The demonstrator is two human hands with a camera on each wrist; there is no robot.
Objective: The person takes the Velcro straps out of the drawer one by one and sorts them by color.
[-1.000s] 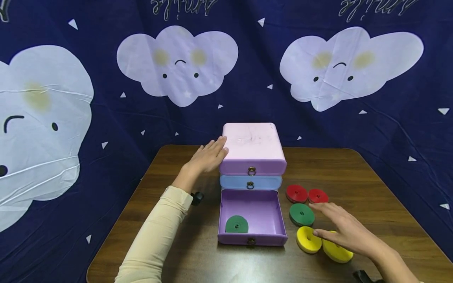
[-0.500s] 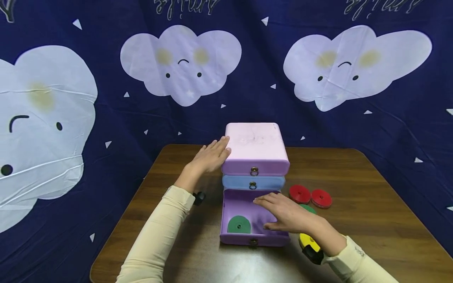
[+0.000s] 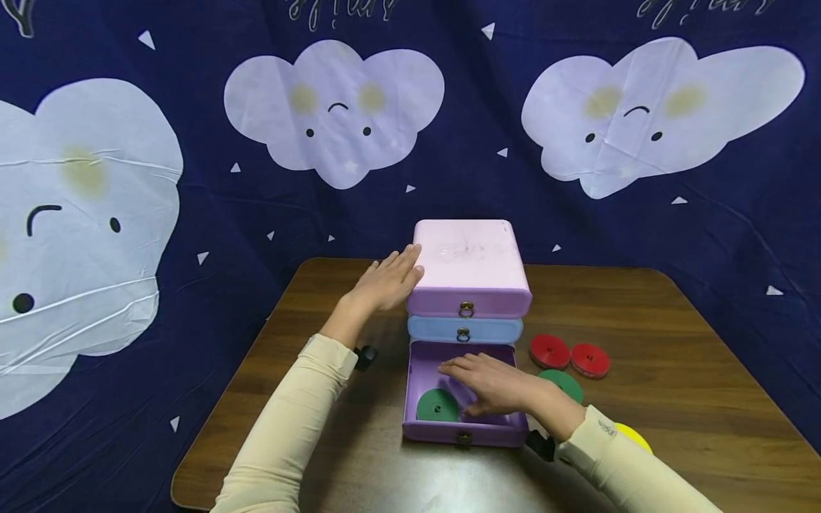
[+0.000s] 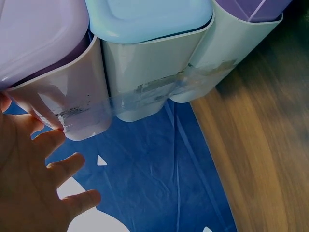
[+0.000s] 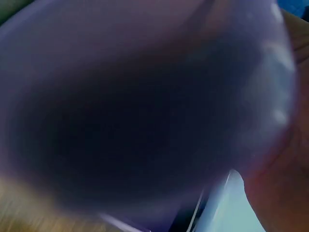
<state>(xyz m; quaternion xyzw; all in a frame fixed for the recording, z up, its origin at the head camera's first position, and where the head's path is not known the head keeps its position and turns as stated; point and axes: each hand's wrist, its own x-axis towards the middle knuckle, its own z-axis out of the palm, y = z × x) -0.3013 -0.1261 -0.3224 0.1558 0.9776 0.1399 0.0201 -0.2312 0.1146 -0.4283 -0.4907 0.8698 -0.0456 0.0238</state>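
In the head view a small chest of drawers stands on the table, with a pink top drawer unit (image 3: 470,256), a blue middle drawer (image 3: 465,329) and a pulled-out purple bottom drawer (image 3: 430,431). My left hand (image 3: 388,280) rests its fingers against the left side of the pink unit; the left wrist view shows these fingers spread. Inside the purple drawer lies a flat green disc (image 3: 437,405) with a small centre hole. My right hand (image 3: 490,385) is over that drawer, to the right of the disc, its fingers extended and nothing seen in them. A blurred purple surface fills most of the right wrist view.
Two red discs (image 3: 549,352) lie right of the chest. Another green disc (image 3: 563,386) is partly behind my right forearm. Part of a yellow disc (image 3: 633,436) shows past the sleeve. A dark blue cloud-print cloth (image 3: 474,142) hangs behind the table.
My right hand has moved left from above the loose discs to over the purple drawer. The left hand has stayed at the chest's side. The view has shifted slightly.
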